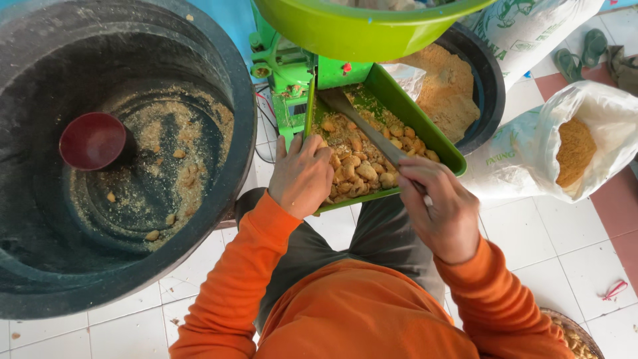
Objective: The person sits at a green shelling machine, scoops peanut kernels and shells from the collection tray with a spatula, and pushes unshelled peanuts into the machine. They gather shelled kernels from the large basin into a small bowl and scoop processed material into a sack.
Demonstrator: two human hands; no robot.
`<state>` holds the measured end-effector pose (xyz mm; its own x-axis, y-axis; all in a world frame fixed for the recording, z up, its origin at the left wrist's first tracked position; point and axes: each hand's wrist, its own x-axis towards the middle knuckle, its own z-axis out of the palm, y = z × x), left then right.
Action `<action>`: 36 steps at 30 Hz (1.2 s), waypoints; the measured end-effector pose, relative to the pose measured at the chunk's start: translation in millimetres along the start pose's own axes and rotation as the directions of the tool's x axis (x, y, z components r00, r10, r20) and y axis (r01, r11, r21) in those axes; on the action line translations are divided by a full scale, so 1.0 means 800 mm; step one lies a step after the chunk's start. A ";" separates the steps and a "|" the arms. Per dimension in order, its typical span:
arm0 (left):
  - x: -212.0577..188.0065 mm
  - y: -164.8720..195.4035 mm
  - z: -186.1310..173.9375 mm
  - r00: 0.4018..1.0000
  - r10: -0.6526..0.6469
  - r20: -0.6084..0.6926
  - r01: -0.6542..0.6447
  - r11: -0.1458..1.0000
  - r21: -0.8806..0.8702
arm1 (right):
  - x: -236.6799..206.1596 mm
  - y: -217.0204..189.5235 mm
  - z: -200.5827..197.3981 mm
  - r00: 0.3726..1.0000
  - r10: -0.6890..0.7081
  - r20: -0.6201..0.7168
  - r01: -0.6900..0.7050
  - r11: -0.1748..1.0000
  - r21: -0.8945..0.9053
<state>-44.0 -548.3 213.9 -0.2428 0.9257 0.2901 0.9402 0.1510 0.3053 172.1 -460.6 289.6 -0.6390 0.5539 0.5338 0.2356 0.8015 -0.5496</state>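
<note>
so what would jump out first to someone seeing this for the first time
Mid-frame, a bright green tray on a green machine is heaped with tan chunks; the left hand presses on them while the right hand works a flat metal scraper through the pile. At left, a big black tub dusted with crumbs holds a dark red bowl. At right, an open white sack shows orange-brown powder.

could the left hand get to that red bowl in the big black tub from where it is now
Probably yes. The left hand rests on the near edge of the green tray, beside the black tub. The red bowl sits in the open tub with nothing over it; only the tub's rim lies between.
</note>
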 end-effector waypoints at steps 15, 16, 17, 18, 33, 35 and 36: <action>0.061 -0.027 0.001 0.978 0.205 0.029 -0.206 0.952 0.228 | -0.024 0.048 -0.093 0.982 0.125 -0.143 -0.111 0.988 0.104; 0.075 -0.032 0.004 0.972 0.222 0.083 -0.235 0.942 0.238 | -0.035 0.046 -0.109 0.979 0.154 -0.135 -0.137 0.982 0.131; 0.090 -0.035 0.009 0.966 0.210 0.152 -0.242 0.941 0.238 | -0.039 0.047 -0.124 0.979 0.168 -0.118 -0.150 0.978 0.144; 0.104 -0.037 0.014 0.956 0.196 0.218 -0.247 0.939 0.239 | -0.042 0.046 -0.137 0.978 0.181 -0.101 -0.164 0.974 0.157; 0.086 -0.047 0.047 0.984 0.112 0.136 -0.124 0.989 0.083 | 0.004 0.035 -0.052 0.987 -0.149 -0.052 0.147 0.988 -0.046; 0.082 -0.047 0.046 0.989 0.113 0.096 -0.118 0.992 0.051 | -0.008 0.028 -0.053 0.992 -0.051 -0.113 0.054 0.998 0.022; 0.080 -0.047 0.045 0.989 0.117 0.092 -0.121 0.992 0.041 | -0.008 0.027 -0.050 0.990 0.005 -0.139 0.003 0.998 0.055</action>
<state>-86.2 -482.2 188.4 -0.1085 0.9649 0.2393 0.9716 0.0520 0.2308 210.9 -437.8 299.9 -0.5298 0.5837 0.6153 0.1930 0.7894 -0.5827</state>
